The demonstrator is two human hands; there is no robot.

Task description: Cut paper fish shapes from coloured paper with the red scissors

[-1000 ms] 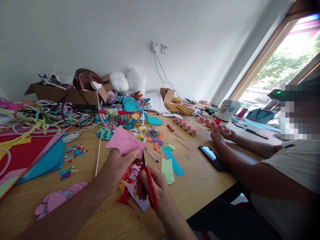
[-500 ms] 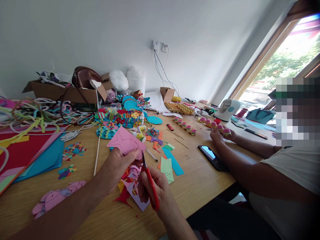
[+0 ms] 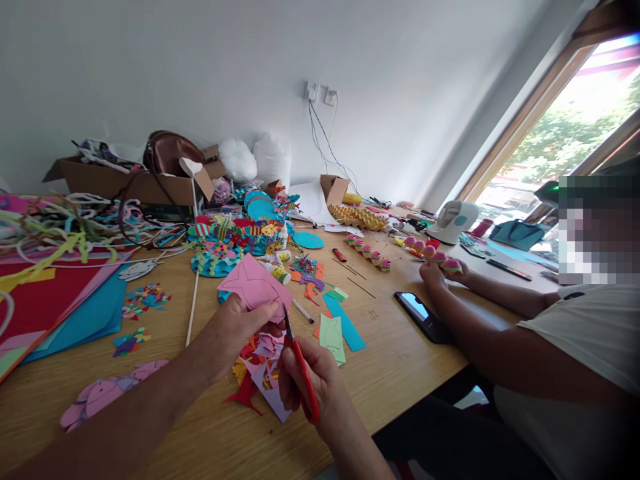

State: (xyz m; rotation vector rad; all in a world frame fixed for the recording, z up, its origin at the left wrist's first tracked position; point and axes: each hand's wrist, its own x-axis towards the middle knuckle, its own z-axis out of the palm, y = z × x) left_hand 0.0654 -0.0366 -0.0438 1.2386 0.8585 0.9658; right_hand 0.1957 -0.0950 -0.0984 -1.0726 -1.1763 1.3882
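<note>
Between the thumb and fingers of my left hand (image 3: 245, 327) is a piece of pink paper (image 3: 255, 283) with a fish outline drawn on it. My right hand (image 3: 313, 377) grips red-handled scissors (image 3: 304, 380), their dark blades at the paper's lower right edge. Below both hands lies a heap of coloured paper scraps (image 3: 253, 370) on the wooden table. Right of the heap rests a green paper piece (image 3: 332, 339) with a drawn fish, beside a blue paper strip (image 3: 346, 323). Cut pink fish shapes (image 3: 107, 393) are partly hidden behind my left forearm.
A co-worker (image 3: 565, 340) at the right holds a painted egg-carton strip (image 3: 435, 255). Near that arm lies a phone (image 3: 420, 315). A wooden stick (image 3: 193, 303), glue bottles (image 3: 277, 272) and decorated blue pieces (image 3: 240, 237) stand ahead. Coloured sheets (image 3: 75, 320) are stacked left.
The scissors and pink paper keep nearly the same hold and place, the paper's left edge shifting slightly right. The camera view has moved a little; the co-worker's head sits slightly farther right and lower.
</note>
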